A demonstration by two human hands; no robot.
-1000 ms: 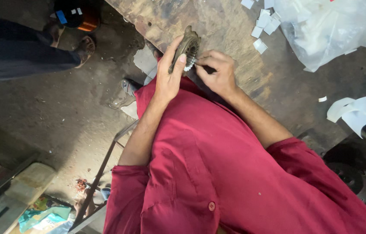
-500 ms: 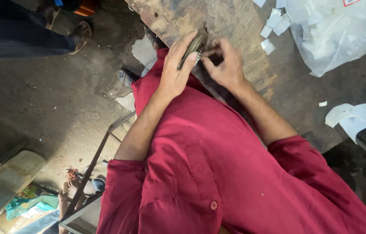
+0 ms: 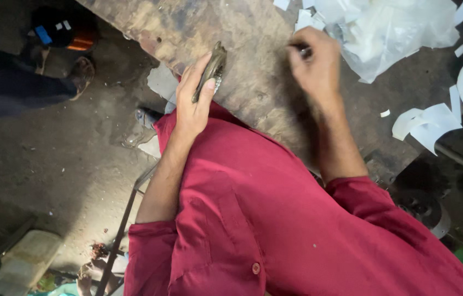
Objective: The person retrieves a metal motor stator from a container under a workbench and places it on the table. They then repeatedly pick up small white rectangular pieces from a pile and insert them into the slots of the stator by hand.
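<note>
Worn and stained, the dark workbench (image 3: 253,49) fills the upper middle of the head view, with a dusty concrete floor (image 3: 50,164) falling away to the left and the wearer's red shirt (image 3: 275,230) covering the lower half. A crumpled clear plastic bag (image 3: 390,33) and scattered white paper scraps (image 3: 429,118) lie at the far right of the bench, well apart from the work. Another person's dark trouser leg and sandalled foot (image 3: 81,71) stand on the floor at upper left.

The left hand (image 3: 193,104) rests at the near edge of the bench, its fingers pressed together and curled along one face of a flat, brownish metal part (image 3: 209,71), seen edge-on and held upright, with the thumb behind it. A pale toothed or ribbed rim shows at its near side. The part looks rigid and fairly heavy for its bulk, probably cast or machined metal, possibly greasy and so liable to slip; a grip across the two flat faces, clear of the rim, appears safest.

The right hand (image 3: 313,60) lies farther along the bench, fingertips pinched on a small dark metal piece (image 3: 304,51), too small to identify, which seems light, hard and easily dropped.
</note>
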